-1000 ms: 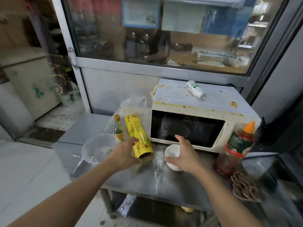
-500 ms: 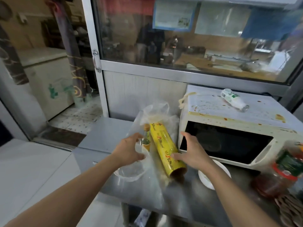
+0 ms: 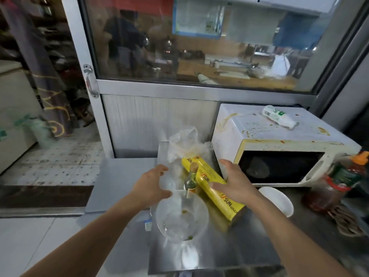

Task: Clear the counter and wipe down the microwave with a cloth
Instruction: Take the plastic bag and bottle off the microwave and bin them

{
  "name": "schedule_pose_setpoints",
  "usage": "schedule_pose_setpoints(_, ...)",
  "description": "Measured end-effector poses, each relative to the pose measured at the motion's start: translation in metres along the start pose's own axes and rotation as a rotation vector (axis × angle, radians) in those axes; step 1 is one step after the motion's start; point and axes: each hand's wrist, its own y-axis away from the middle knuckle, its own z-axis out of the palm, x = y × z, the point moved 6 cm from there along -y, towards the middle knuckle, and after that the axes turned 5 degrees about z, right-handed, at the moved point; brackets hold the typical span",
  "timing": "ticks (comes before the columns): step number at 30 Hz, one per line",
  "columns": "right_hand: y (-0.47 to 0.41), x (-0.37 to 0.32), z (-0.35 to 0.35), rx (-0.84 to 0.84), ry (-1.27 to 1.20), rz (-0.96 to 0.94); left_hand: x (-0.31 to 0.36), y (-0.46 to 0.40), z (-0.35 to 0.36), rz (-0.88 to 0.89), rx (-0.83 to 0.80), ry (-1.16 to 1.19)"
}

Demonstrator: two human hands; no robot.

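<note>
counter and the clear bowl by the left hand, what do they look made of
Counter: probably stainless steel, brushed grey, showing dull blurred reflections. Clear bowl: see-through, likely thin plastic, possibly glass; the counter shows through its wall and its rim glints.

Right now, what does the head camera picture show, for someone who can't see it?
A person's right hand grips a yellow cling-film box on a steel counter, while the left hand holds a clear plastic bag. Beside them sits a stained white microwave with a small bottle lying on top.
</note>
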Motion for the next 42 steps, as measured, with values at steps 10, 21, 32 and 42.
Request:
schedule_pose_setpoints(10,-0.049,0.004,-0.01,0.055,-0.078,0.014,0.004,-0.058,-0.003,0.029,-0.044,-0.056)
schedule_pose_setpoints(21,-0.092,0.019,-0.019,0.12,-0.114,0.101,0.035,-0.154,0.009,0.177,-0.127,-0.008)
schedule_pose_setpoints(32,-0.139,0.002,0.003,0.35,-0.154,0.356,0.08,-0.299,0.048,0.509,-0.27,0.066)
schedule_pose_setpoints(42,-0.158,0.007,0.007,0.487,-0.126,0.501,0.111,-0.371,0.09,0.51,-0.274,0.228)
